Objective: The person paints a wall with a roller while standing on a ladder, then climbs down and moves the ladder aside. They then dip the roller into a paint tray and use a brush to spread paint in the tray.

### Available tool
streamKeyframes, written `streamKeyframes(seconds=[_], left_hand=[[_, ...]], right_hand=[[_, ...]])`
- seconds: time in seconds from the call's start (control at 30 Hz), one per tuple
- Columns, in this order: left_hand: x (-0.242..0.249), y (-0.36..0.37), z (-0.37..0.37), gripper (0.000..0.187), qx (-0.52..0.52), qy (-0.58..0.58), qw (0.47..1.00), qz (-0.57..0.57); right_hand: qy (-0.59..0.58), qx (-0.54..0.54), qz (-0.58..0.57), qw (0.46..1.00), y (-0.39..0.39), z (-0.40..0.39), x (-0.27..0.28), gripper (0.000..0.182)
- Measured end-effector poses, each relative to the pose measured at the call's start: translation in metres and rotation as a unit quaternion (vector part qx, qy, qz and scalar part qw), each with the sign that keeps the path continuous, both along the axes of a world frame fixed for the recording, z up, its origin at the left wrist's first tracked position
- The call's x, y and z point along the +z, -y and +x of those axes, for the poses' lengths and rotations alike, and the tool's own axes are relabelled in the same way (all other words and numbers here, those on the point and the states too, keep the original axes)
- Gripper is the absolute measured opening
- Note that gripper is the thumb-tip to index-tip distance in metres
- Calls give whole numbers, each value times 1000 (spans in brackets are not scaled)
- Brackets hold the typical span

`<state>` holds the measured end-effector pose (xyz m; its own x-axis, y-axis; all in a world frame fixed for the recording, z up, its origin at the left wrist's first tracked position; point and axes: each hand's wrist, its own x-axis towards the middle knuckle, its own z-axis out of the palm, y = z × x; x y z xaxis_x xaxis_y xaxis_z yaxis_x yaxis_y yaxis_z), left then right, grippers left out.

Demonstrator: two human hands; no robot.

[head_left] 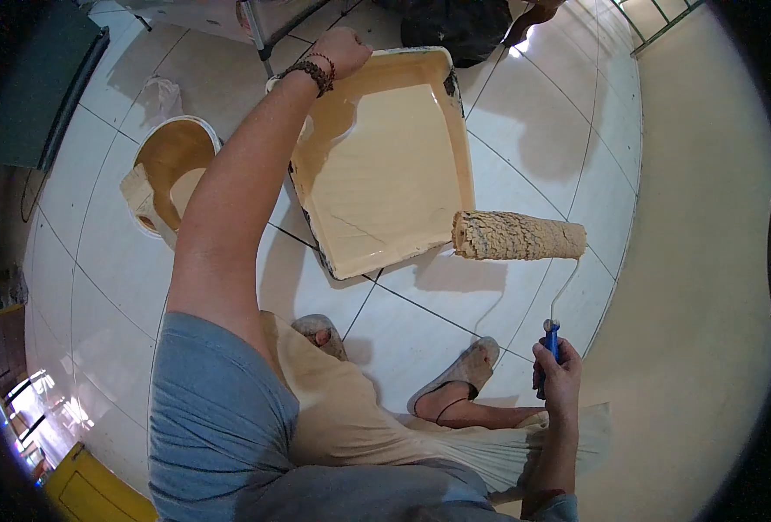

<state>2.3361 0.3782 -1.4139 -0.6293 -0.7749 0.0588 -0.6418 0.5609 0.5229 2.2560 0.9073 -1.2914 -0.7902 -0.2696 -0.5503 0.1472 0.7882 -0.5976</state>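
Note:
My left hand (344, 48) grips the far left corner of a paint tray (459, 130) coated in beige paint; a beaded bracelet sits on the wrist. My right hand (558, 370) is shut on the blue handle of a paint roller (518, 236). The roller's paint-soaked sleeve hangs level just past the tray's near right corner, above the tiled floor. My sandalled feet stand below the tray.
A white bucket (146, 196) with beige paint inside stands left of the tray on the white tiled floor. A beige wall runs along the right. A dark bag lies beyond the tray, and a dark green panel stands at far left.

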Motion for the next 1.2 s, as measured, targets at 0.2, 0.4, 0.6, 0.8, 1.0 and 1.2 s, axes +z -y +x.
streamKeyframes(seconds=[0.2, 0.4, 0.6, 0.8, 1.0, 1.2], left_hand=[[-8, 5, 7, 32, 28, -4, 999, 33], [-25, 13, 21, 34, 49, -29, 997, 42], [-47, 28, 27, 38, 68, -34, 991, 106], [-66, 36, 26, 41, 91, -28, 983, 157], [-81, 35, 25, 41, 113, -40, 981, 154], [-92, 41, 25, 39, 109, -45, 971, 210]], right_hand=[[0, 3, -18, 1000, -3, -4, -4, 19], [-8, -11, -34, 999, -2, -8, -8, 19], [-14, -29, -16, 999, -1, -13, -9, 19], [-18, -48, -15, 999, 0, -12, -12, 14], [-13, -64, 3, 998, -1, -15, -15, 15], [-14, -79, 12, 997, 0, -17, -17, 16]])
